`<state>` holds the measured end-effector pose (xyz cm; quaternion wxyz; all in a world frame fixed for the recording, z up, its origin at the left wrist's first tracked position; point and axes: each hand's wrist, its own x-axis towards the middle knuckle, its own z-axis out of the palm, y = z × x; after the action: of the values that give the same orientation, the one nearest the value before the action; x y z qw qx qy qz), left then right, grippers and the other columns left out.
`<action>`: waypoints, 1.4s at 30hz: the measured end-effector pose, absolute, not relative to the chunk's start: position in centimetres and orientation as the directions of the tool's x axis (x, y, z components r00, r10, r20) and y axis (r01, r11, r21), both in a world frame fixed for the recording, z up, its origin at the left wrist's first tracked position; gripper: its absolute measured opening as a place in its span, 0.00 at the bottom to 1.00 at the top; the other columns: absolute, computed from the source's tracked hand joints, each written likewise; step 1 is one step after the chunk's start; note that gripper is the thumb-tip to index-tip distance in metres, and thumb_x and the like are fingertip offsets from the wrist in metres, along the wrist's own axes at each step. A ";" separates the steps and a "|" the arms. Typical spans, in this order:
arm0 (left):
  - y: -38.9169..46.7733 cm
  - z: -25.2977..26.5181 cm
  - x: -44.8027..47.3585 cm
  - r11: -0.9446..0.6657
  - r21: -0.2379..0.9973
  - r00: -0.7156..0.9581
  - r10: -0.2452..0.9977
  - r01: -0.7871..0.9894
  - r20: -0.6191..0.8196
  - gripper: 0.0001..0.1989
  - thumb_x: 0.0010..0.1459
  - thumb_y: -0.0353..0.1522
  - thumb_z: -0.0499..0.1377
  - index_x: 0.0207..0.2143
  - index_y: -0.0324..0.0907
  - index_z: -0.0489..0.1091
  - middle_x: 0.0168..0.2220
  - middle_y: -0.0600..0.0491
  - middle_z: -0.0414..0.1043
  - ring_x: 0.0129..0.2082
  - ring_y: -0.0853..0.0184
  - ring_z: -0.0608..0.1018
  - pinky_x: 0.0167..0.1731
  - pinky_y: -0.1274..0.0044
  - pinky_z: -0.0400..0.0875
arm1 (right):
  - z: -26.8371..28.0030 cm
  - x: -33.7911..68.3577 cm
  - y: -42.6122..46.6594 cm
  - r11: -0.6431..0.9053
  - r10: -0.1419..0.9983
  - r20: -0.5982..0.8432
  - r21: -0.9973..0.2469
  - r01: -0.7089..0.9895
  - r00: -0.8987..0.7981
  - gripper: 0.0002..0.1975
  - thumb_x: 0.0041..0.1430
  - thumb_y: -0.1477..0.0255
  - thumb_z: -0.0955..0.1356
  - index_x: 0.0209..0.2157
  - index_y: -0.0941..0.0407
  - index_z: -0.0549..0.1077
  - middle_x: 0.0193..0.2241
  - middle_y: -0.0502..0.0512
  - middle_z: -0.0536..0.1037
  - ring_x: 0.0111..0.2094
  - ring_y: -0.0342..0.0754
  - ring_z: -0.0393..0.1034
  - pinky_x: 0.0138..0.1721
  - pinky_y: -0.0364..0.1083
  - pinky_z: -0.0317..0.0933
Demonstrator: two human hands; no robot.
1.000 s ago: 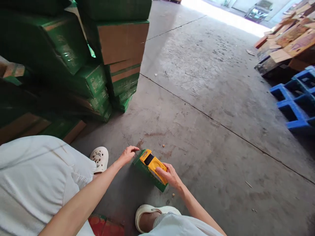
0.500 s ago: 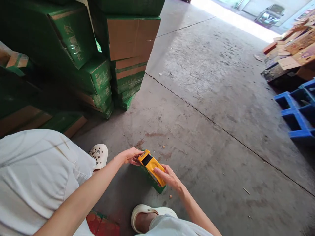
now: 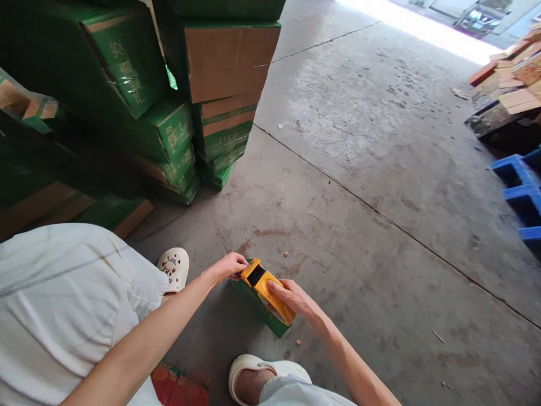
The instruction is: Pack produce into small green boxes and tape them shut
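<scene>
In the head view, the person's right hand [image 3: 291,296] had its grip wrapped around a yellow tape dispenser [image 3: 264,285], which sat over the top of a green box [image 3: 258,312] on the concrete floor [image 3: 363,265]. The left hand [image 3: 228,267] bent its fingers in at the dispenser's front end, though whether that grip had hold of anything could not be told. A white shoe [image 3: 293,370] stood near the box, and stacked green cartons [image 3: 175,135] rose beyond the left hand.
</scene>
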<state>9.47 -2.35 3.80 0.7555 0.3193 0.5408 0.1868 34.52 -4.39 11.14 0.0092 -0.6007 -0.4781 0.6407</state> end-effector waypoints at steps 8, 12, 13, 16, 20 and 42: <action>-2.0 2.7 10.2 0.619 0.782 0.296 0.734 0.080 -0.611 0.15 0.43 0.42 0.69 0.28 0.41 0.75 0.23 0.58 0.72 0.26 0.70 0.74 0.27 0.79 0.65 | 10.3 34.3 -4.9 -0.451 0.651 -0.732 -0.587 0.673 -0.203 0.34 0.53 0.37 0.68 0.25 0.58 0.72 0.22 0.51 0.69 0.25 0.44 0.60 0.25 0.43 0.51; -2.2 1.9 10.3 0.562 0.820 0.257 0.780 0.112 -0.570 0.14 0.45 0.42 0.68 0.28 0.40 0.76 0.23 0.56 0.74 0.26 0.69 0.74 0.27 0.79 0.65 | 10.2 33.7 -4.7 -0.411 0.649 -0.736 -0.551 0.726 -0.191 0.32 0.53 0.39 0.67 0.24 0.57 0.70 0.21 0.51 0.68 0.25 0.44 0.61 0.24 0.43 0.50; -2.2 1.7 10.4 0.549 0.827 0.247 0.791 0.120 -0.560 0.14 0.46 0.42 0.67 0.28 0.40 0.77 0.23 0.56 0.74 0.26 0.69 0.74 0.27 0.79 0.65 | 10.2 33.6 -4.8 -0.403 0.655 -0.732 -0.547 0.734 -0.186 0.32 0.53 0.40 0.67 0.24 0.57 0.70 0.21 0.51 0.69 0.25 0.44 0.62 0.24 0.42 0.50; -1.8 1.3 10.0 0.519 0.843 0.224 0.812 0.143 -0.539 0.13 0.46 0.41 0.66 0.27 0.40 0.77 0.23 0.55 0.74 0.25 0.69 0.74 0.28 0.78 0.65 | 10.5 33.7 -5.3 -0.443 0.631 -0.751 -0.556 0.704 -0.196 0.31 0.54 0.39 0.67 0.25 0.56 0.69 0.20 0.51 0.70 0.23 0.46 0.65 0.23 0.42 0.53; -0.5 1.1 6.4 0.483 0.853 0.111 0.854 0.196 -0.509 0.12 0.45 0.40 0.65 0.25 0.40 0.76 0.19 0.58 0.69 0.22 0.71 0.70 0.26 0.78 0.62 | 11.0 35.6 -7.0 -0.461 0.593 -0.779 -0.537 0.706 -0.205 0.32 0.53 0.38 0.67 0.25 0.55 0.68 0.19 0.52 0.69 0.21 0.47 0.66 0.22 0.43 0.52; -0.6 -4.6 4.3 0.466 0.825 -0.078 0.881 0.320 -0.467 0.09 0.51 0.38 0.62 0.28 0.42 0.77 0.26 0.54 0.77 0.29 0.66 0.76 0.34 0.76 0.68 | 10.7 36.9 -8.6 -0.308 0.707 -0.703 -0.410 0.858 -0.082 0.33 0.58 0.37 0.61 0.22 0.54 0.60 0.21 0.49 0.62 0.25 0.44 0.57 0.26 0.45 0.45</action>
<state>4.28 -0.62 -4.59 0.5171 0.4400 0.6822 0.2713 36.88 -8.61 10.65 -0.0843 -0.6721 -0.5823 0.4496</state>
